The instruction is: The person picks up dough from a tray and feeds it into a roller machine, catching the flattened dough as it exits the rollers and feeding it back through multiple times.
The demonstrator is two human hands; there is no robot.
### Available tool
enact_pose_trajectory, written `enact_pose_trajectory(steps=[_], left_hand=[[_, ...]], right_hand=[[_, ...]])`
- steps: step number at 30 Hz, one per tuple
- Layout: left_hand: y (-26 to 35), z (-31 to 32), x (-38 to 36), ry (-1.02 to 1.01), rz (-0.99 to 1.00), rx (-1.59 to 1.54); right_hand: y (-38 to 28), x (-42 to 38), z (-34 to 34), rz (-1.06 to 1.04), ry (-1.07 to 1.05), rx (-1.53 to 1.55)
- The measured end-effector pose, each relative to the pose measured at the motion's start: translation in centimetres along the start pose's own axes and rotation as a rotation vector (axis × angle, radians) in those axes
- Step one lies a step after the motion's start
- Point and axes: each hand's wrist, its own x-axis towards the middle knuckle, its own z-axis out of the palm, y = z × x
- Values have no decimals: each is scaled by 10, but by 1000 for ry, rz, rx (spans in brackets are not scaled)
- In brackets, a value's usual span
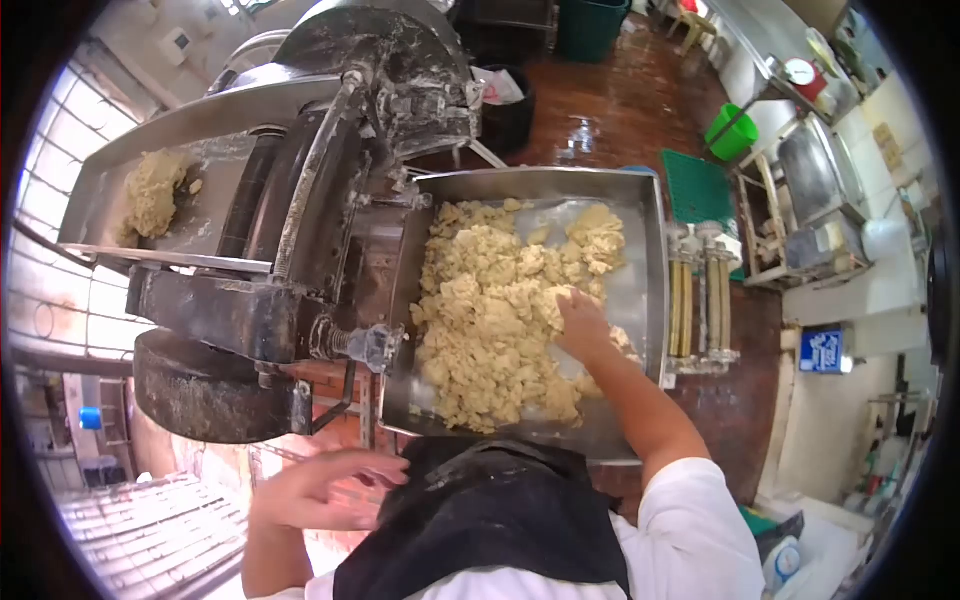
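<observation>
A heap of crumbly, pale yellow dough (490,320) lies in a deep metal tray (640,290) in front of my body. My right hand (583,325) reaches into the right side of this heap, its fingers curled against a lump; the undersides of the fingers are hidden. To the lower left, apart from the tray, my left hand (330,488) hovers beside my black apron (490,510) with its fingers stretched out and nothing in them. Another lump of dough (155,195) rests on the feed tray of the roller machine (270,190) at the left.
The machine's heavy wheel (215,385) and metal frame border the big tray on its left. Along the right stand metal rollers (700,290), a green mat (697,185) and a bright green bucket (732,130). A dark bin (505,110) is behind the tray.
</observation>
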Motion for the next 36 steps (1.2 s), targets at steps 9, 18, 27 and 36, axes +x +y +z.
enact_pose_trajectory(steps=[9, 18, 27, 36], left_hand=[[-59, 58, 7, 370, -328, 115], [-186, 53, -17, 410, -662, 440], [-283, -8, -17, 202, -694, 580], [-420, -59, -30, 197, -163, 1255]], right_hand=[[-4, 62, 16, 8, -126, -204], [81, 42, 52, 129, -104, 674], [57, -36, -79, 465, -128, 1901], [-167, -3, -336, -417, -139, 1518]])
